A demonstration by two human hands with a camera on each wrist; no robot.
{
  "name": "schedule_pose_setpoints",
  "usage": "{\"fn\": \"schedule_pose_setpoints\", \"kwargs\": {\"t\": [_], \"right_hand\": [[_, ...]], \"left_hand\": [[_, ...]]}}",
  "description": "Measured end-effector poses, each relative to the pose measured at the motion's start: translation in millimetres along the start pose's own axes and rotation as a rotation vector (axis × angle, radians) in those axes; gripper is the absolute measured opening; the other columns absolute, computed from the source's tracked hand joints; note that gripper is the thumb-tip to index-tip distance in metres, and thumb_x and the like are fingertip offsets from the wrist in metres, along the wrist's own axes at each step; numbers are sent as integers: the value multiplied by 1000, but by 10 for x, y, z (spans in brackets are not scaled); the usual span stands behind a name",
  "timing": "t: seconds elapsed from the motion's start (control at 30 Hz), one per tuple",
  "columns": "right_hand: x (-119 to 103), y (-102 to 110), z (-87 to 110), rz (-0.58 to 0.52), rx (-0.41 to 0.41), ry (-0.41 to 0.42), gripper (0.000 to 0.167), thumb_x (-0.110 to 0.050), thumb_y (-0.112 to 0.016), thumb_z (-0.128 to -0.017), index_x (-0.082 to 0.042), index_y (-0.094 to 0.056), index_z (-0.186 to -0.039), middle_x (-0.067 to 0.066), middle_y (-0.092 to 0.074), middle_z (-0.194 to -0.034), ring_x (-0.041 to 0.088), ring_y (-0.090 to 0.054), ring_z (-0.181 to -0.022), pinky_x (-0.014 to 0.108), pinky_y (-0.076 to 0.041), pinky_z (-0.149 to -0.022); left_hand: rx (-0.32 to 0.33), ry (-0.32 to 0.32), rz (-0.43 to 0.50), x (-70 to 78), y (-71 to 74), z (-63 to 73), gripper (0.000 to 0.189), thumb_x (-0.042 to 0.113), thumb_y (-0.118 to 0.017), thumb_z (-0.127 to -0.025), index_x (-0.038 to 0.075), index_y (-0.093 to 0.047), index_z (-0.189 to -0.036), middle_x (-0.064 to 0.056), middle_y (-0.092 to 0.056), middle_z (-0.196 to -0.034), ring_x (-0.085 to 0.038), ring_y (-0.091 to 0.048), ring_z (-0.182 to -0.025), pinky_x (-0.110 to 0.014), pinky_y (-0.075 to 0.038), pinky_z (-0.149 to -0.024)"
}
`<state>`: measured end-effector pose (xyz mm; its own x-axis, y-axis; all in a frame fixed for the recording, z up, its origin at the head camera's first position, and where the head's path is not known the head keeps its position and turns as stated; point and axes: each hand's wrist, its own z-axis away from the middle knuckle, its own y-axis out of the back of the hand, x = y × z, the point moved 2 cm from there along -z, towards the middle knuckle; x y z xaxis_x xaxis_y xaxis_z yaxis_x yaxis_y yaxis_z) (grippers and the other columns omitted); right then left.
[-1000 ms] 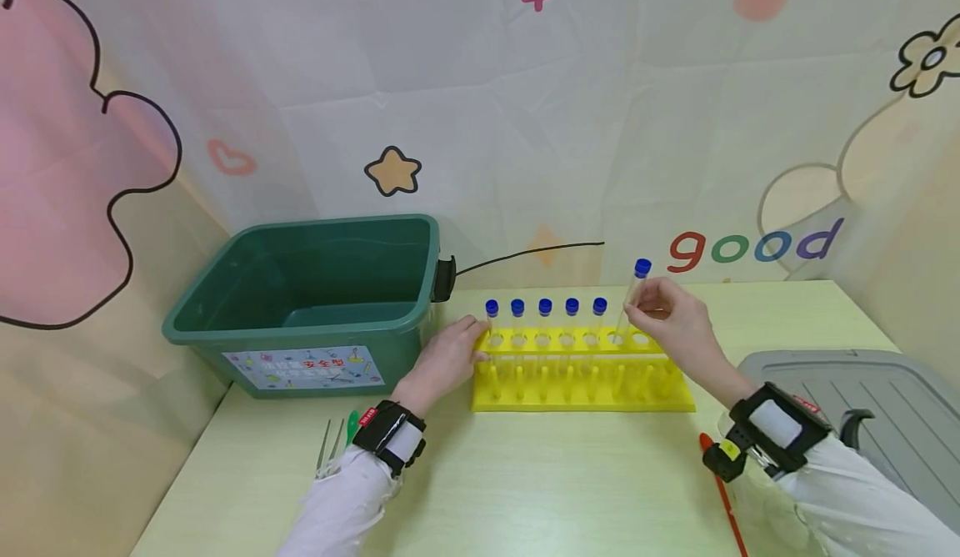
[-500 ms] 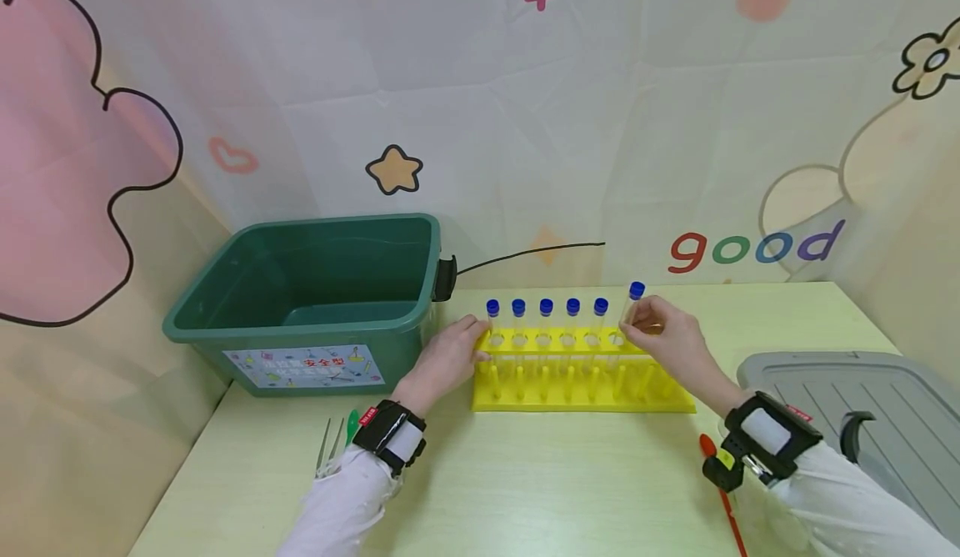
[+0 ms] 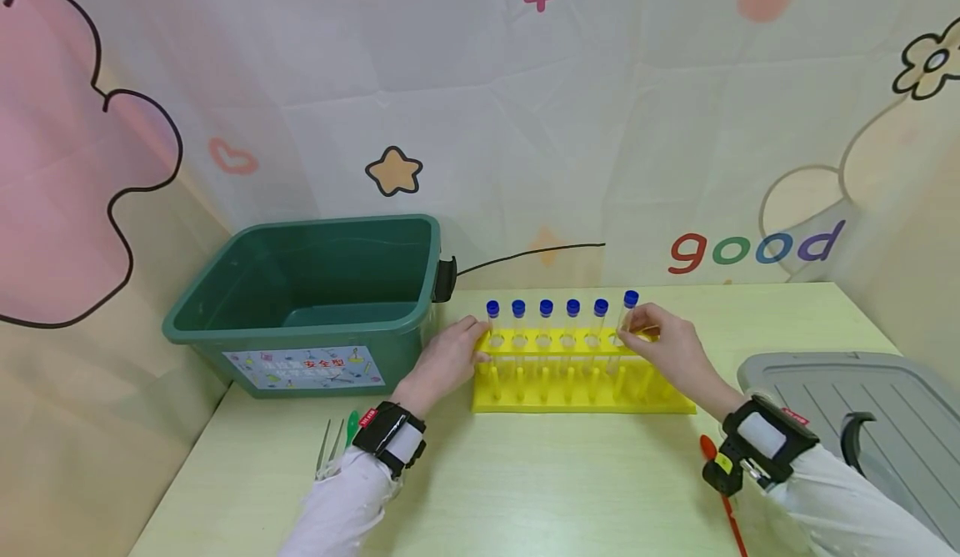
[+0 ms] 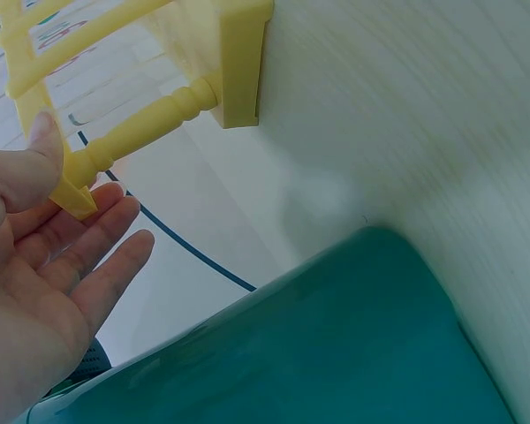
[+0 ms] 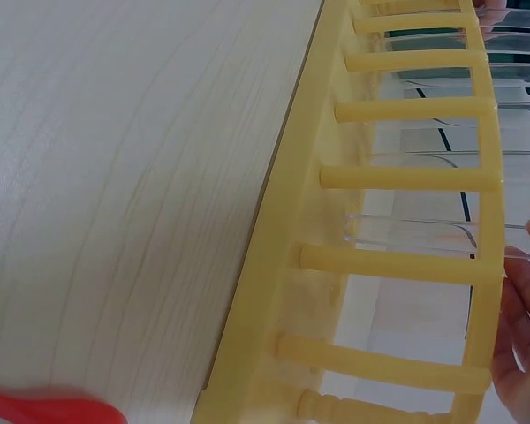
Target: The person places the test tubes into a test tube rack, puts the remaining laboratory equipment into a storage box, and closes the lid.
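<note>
A yellow test tube rack stands on the table with a row of clear, blue-capped test tubes upright in its left holes. My left hand holds the rack's left end; in the left wrist view, thumb and fingers pinch the end of its upper plate. My right hand pinches another test tube near its top. This tube sits in the hole right of the row, and its cap is slightly higher than the others. The right wrist view shows its lower part inside the rack, above the base.
A green bin with a black handle is left of the rack. A grey lid lies at the right. A red spoon-like tool is beside my right forearm. A fork-like tool and a green handle lie by my left forearm.
My right hand has moved down and slightly left, lowering the test tube deeper into the rack. The left hand stays on the rack's end.
</note>
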<state>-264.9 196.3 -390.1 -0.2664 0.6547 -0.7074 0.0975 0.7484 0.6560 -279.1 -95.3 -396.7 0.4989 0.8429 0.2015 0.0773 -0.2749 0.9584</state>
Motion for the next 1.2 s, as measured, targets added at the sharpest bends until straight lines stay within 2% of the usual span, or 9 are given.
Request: {"fn": "schedule_pose_setpoints", "kwargs": {"t": [0.23, 0.47, 0.63, 0.8, 0.93, 1.07, 1.2], "right_hand": [[5, -4, -1, 59, 13, -11, 16, -12, -68, -82, -7, -55, -90, 9, -57, -91, 28, -49, -86, 46, -45, -72], [-5, 33, -12, 37, -40, -12, 20, -11, -67, -82, 1, -57, -95, 16, -56, -95, 35, -46, -92, 48, -40, -81], [-42, 79, -9, 79, -65, -22, 30, -16, -69, -81, 3, -56, -101, 18, -55, -98, 35, -47, -93, 47, -41, -80], [-96, 122, 16, 119, -103, -29, 48, -24, -70, -80, 6, -51, -112, 23, -51, -107, 38, -46, -97, 50, -41, -81], [-124, 124, 67, 203, -161, -41, 63, -29, -70, -80, 10, -44, -122, 29, -43, -119, 42, -41, -105, 53, -36, -85], [-134, 95, 129, 358, -213, -39, 76, -37, -70, -78, 13, -39, -126, 33, -36, -126, 46, -34, -113, 55, -32, -88], [-146, 68, 174, 480, -244, 10, 82, -40, -69, -77, 17, -36, -126, 35, -32, -129, 48, -28, -118, 56, -29, -89]], "left_hand": [[-3, -4, 4, 7, 8, -1, 48, 17, -67, -82, 5, -52, -125, -7, -53, -110, -17, -49, -90, -27, -41, -85], [-6, -4, 3, 0, 11, 1, 48, 18, -66, -82, 5, -52, -126, -7, -53, -109, -17, -49, -90, -27, -41, -85], [-9, -2, 6, -2, 4, 1, 48, 17, -66, -82, 5, -51, -126, -7, -52, -110, -17, -49, -90, -27, -40, -86], [-6, -1, -2, -4, -3, 3, 47, 18, -66, -82, 5, -52, -125, -7, -53, -110, -17, -49, -90, -26, -40, -85], [-4, -3, -5, -2, -5, 5, 47, 19, -66, -82, 6, -52, -125, -7, -53, -111, -17, -49, -92, -26, -40, -86], [-1, -6, -3, 1, -9, 0, 46, 19, -66, -83, 5, -52, -125, -7, -53, -111, -16, -49, -91, -26, -40, -85], [-8, -1, -5, 0, -10, -5, 47, 19, -66, -83, 5, -52, -125, -6, -52, -110, -16, -49, -91, -26, -41, -85]]}}
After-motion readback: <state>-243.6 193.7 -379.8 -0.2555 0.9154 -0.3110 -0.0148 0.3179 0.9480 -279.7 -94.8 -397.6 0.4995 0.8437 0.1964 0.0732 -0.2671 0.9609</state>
